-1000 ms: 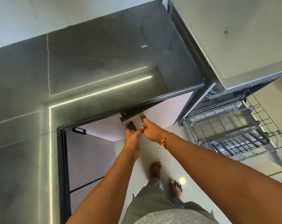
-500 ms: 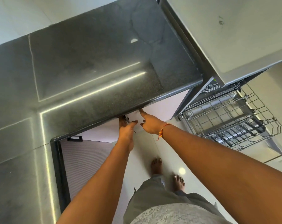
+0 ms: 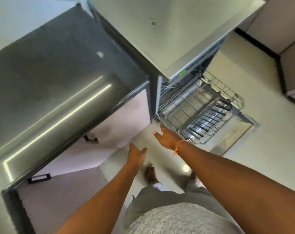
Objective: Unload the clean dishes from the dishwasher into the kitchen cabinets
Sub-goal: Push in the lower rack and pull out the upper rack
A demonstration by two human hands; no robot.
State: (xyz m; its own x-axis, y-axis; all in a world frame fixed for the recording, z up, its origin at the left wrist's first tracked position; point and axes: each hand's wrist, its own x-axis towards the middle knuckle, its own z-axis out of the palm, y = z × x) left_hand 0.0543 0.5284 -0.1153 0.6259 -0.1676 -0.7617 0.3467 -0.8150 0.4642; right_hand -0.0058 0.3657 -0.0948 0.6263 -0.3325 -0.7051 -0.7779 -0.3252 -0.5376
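Dishwasher [image 3: 173, 41] sits upper right, door [image 3: 234, 132] dropped open flat toward the lower right. Wire rack [image 3: 199, 112] pulled out over the door, long axis running from the machine opening out toward lower right, same way the door points. Rack looks bare of dishes as far as visible; dark tine rows at its outer end, lower level partly hidden under it. Dark polished stone countertop [image 3: 55, 85] fills the left, glossy with light-strip reflections, edge running diagonally lower left to upper right and butting the dishwasher side. Pale cabinet fronts [image 3: 123, 119] below the counter with dark handles [image 3: 91, 138], ribbed panel [image 3: 59, 200] lower left. Floor [image 3: 244, 166] light, shiny tile; bare foot [image 3: 150, 174] on it. Left hand [image 3: 136, 153] open, fingers loosely extended, holding nothing, over the floor near the cabinet front. Right hand [image 3: 167, 136] open, fingers spread, empty, just beside the rack's near corner, not clearly touching it; orange thread band [image 3: 178, 147] on that wrist. Image somewhat motion-blurred.
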